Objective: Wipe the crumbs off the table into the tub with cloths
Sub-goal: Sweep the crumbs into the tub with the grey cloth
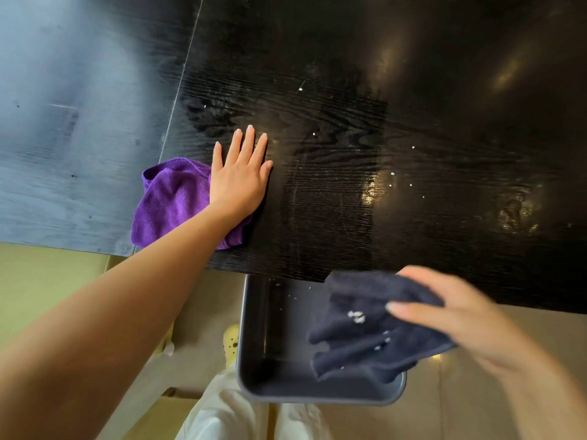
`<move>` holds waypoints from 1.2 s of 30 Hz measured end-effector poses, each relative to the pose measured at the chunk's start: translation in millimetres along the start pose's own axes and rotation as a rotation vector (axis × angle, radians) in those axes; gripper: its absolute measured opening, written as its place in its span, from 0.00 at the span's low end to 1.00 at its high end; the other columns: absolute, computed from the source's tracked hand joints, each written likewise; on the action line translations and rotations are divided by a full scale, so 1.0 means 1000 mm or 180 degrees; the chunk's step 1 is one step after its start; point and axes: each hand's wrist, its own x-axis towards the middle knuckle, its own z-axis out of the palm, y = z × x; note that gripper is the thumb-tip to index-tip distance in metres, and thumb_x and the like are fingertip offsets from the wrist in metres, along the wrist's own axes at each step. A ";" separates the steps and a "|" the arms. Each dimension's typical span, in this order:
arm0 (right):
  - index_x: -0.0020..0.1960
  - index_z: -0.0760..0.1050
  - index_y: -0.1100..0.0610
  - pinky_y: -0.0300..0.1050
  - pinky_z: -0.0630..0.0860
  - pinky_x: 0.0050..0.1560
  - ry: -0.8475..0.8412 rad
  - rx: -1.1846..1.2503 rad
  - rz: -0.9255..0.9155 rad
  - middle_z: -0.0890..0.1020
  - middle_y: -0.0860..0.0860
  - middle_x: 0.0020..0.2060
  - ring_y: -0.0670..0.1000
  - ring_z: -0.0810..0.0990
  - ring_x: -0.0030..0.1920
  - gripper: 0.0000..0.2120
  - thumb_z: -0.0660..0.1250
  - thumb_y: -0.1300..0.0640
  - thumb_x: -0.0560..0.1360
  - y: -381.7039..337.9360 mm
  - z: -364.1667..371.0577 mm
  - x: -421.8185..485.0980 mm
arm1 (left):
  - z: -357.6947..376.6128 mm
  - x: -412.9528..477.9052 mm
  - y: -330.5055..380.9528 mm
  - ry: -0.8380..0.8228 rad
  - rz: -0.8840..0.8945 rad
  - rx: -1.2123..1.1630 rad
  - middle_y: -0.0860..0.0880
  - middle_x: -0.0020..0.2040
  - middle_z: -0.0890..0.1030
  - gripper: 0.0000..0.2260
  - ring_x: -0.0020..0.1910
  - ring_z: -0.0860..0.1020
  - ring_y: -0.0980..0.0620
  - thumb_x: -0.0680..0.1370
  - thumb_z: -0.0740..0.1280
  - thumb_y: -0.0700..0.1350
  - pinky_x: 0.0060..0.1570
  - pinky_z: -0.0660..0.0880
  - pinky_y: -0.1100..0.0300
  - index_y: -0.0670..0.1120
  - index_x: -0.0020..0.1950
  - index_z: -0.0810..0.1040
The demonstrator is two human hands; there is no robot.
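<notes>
My left hand (239, 177) lies flat with fingers spread on the black table (349, 201), its palm pressing the right part of a purple cloth (171, 201) near the table's front edge. My right hand (451, 315) grips a dark navy cloth (365, 331) and holds it over the grey tub (254, 344), which sits below the table edge. White crumbs cling to the navy cloth and a few lie inside the tub. Several white crumbs (394, 179) are scattered on the table to the right of my left hand.
A seam (187, 68) runs across the tabletop at the left, with a paler reflective panel beyond it. Below the edge are a tiled floor, my white trousers (222, 414) and a yellow shoe (231, 344) beside the tub.
</notes>
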 end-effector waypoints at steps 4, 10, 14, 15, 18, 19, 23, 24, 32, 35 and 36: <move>0.43 0.79 0.39 0.27 0.76 0.37 0.0578 -0.0315 -0.0578 0.84 0.37 0.38 0.36 0.81 0.39 0.17 0.76 0.37 0.56 -0.064 -0.070 -0.001 | 0.000 -0.001 0.000 -0.0021 -0.0021 0.0012 0.47 0.78 0.52 0.23 0.76 0.48 0.47 0.81 0.46 0.54 0.73 0.46 0.43 0.49 0.75 0.51; 0.54 0.74 0.41 0.48 0.78 0.47 0.1365 -0.1077 -0.0926 0.82 0.45 0.51 0.46 0.82 0.49 0.20 0.71 0.37 0.64 -0.114 -0.156 0.067 | -0.002 -0.001 0.001 -0.0019 -0.0017 0.0014 0.47 0.78 0.52 0.23 0.76 0.48 0.47 0.81 0.46 0.54 0.73 0.47 0.42 0.49 0.75 0.51; 0.51 0.71 0.47 0.46 0.70 0.45 0.1816 -0.2080 -0.0855 0.78 0.51 0.46 0.54 0.77 0.47 0.09 0.67 0.55 0.73 -0.096 -0.168 0.130 | -0.003 -0.002 0.002 -0.0035 -0.0020 0.0041 0.47 0.78 0.51 0.23 0.76 0.48 0.47 0.81 0.45 0.54 0.73 0.47 0.43 0.49 0.76 0.50; 0.52 0.71 0.52 0.46 0.69 0.44 0.1682 -0.2315 -0.0787 0.77 0.55 0.45 0.58 0.77 0.47 0.08 0.66 0.58 0.74 -0.088 -0.165 0.143 | -0.003 -0.002 0.002 -0.0039 -0.0019 0.0044 0.47 0.78 0.51 0.23 0.76 0.47 0.47 0.81 0.45 0.54 0.73 0.47 0.43 0.49 0.76 0.50; 0.59 0.71 0.61 0.50 0.70 0.48 0.1113 -0.2695 -0.0586 0.78 0.64 0.51 0.64 0.76 0.53 0.13 0.64 0.65 0.74 -0.054 -0.151 0.167 | -0.004 -0.003 0.002 -0.0055 -0.0021 0.0044 0.47 0.78 0.50 0.24 0.76 0.47 0.48 0.81 0.45 0.54 0.73 0.46 0.43 0.49 0.76 0.50; 0.62 0.69 0.62 0.52 0.69 0.53 0.1051 -0.2803 -0.0587 0.76 0.65 0.55 0.65 0.74 0.57 0.15 0.63 0.64 0.75 -0.043 -0.147 0.172 | -0.004 -0.003 0.002 -0.0060 -0.0021 0.0054 0.47 0.78 0.50 0.24 0.76 0.46 0.48 0.81 0.44 0.54 0.73 0.46 0.43 0.49 0.76 0.49; 0.71 0.60 0.54 0.59 0.51 0.69 0.1421 -0.2760 -0.0355 0.63 0.59 0.71 0.64 0.56 0.71 0.21 0.57 0.56 0.79 -0.014 -0.132 0.177 | -0.004 -0.003 0.002 -0.0069 -0.0005 0.0055 0.47 0.78 0.49 0.23 0.76 0.46 0.48 0.81 0.44 0.54 0.74 0.46 0.43 0.49 0.76 0.49; 0.71 0.58 0.53 0.59 0.53 0.69 0.1487 -0.2713 -0.0261 0.63 0.58 0.71 0.64 0.57 0.70 0.21 0.57 0.54 0.79 -0.010 -0.129 0.175 | -0.003 -0.002 0.002 -0.0061 0.0002 0.0050 0.47 0.78 0.50 0.23 0.76 0.46 0.48 0.81 0.44 0.54 0.74 0.46 0.43 0.49 0.76 0.49; 0.67 0.67 0.51 0.40 0.58 0.61 0.0972 -0.2105 -0.0688 0.70 0.54 0.68 0.52 0.66 0.67 0.22 0.65 0.61 0.74 0.027 -0.068 0.117 | 0.002 -0.001 0.001 0.0035 -0.0006 0.0083 0.46 0.77 0.54 0.23 0.76 0.51 0.46 0.81 0.47 0.53 0.72 0.49 0.42 0.48 0.75 0.53; 0.65 0.70 0.52 0.39 0.59 0.62 0.0623 -0.1917 -0.0891 0.72 0.51 0.64 0.51 0.68 0.65 0.23 0.67 0.64 0.72 0.039 -0.033 0.084 | 0.003 -0.001 0.000 0.0067 0.0002 0.0069 0.46 0.77 0.55 0.23 0.76 0.52 0.46 0.80 0.47 0.53 0.72 0.50 0.41 0.48 0.75 0.54; 0.64 0.71 0.53 0.36 0.58 0.62 0.0486 -0.1920 -0.0953 0.72 0.50 0.63 0.49 0.68 0.64 0.22 0.67 0.65 0.72 0.043 -0.020 0.074 | 0.003 -0.001 -0.001 0.0077 0.0001 0.0078 0.46 0.77 0.55 0.23 0.76 0.52 0.46 0.80 0.46 0.54 0.72 0.50 0.41 0.48 0.75 0.53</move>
